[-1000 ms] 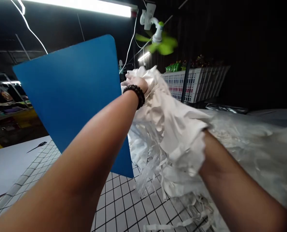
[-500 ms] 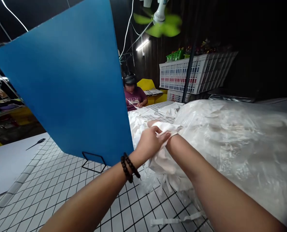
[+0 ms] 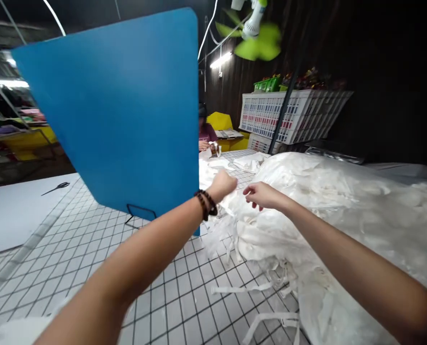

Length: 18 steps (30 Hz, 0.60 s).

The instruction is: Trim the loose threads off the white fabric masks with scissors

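Note:
A heap of white fabric pieces with loose straps (image 3: 267, 239) lies on the gridded table (image 3: 91, 249). My left hand (image 3: 225, 184), with a dark bead bracelet on its wrist, is curled into a fist at the heap's near top edge; what it grips is hidden. My right hand (image 3: 259, 195) hovers just over the heap beside it, fingers bent and apart, holding nothing. A blue board (image 3: 120, 110) stands upright on a wire stand just left of my left hand.
A large clear plastic bag of white pieces (image 3: 360, 211) fills the right side. Scissors (image 3: 55, 188) lie on a white sheet at far left. A person sits behind the board at a yellow table (image 3: 220, 122). White crates (image 3: 292, 115) stand behind; a green fan (image 3: 259, 40) spins overhead.
The bundle of white fabric that both hands held up has come down onto the heap. My right hand has let go and drawn apart from the left.

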Motion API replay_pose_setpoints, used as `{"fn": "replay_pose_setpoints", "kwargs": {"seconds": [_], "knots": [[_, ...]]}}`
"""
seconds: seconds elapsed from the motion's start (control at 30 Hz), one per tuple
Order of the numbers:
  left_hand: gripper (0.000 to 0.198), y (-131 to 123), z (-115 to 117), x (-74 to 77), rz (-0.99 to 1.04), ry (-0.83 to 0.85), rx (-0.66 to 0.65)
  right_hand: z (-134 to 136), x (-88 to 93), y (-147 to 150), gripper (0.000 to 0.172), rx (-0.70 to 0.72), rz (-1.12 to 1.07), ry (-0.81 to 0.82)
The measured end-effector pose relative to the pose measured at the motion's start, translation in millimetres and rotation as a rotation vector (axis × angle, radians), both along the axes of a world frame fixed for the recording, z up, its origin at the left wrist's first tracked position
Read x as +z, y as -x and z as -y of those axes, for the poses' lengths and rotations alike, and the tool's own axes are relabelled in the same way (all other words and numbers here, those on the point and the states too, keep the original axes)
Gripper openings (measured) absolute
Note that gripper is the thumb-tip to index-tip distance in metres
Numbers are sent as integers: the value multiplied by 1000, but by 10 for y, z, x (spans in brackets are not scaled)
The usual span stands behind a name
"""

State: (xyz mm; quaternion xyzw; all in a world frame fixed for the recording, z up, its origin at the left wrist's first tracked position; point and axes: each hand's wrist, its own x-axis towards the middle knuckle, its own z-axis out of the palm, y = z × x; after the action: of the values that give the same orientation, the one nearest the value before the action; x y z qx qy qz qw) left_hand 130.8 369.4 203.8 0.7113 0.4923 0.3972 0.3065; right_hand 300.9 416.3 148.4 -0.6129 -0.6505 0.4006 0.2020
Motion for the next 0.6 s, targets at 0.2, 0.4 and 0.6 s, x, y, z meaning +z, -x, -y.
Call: {"fn": "replay_pose_setpoints", "kwargs": {"seconds": [0.2, 0.4, 0.6], "knots": [[38, 1409, 1646, -515, -343, 309, -23, 700, -401, 148, 24, 70, 175, 20], [102, 3187, 3165, -1434, -767, 408, 942, 883, -836, 728, 33, -149, 269, 75], [118, 3445, 4289, -1947, -800, 712, 1073, 560, -224, 859, 21, -91, 413, 42]]}}
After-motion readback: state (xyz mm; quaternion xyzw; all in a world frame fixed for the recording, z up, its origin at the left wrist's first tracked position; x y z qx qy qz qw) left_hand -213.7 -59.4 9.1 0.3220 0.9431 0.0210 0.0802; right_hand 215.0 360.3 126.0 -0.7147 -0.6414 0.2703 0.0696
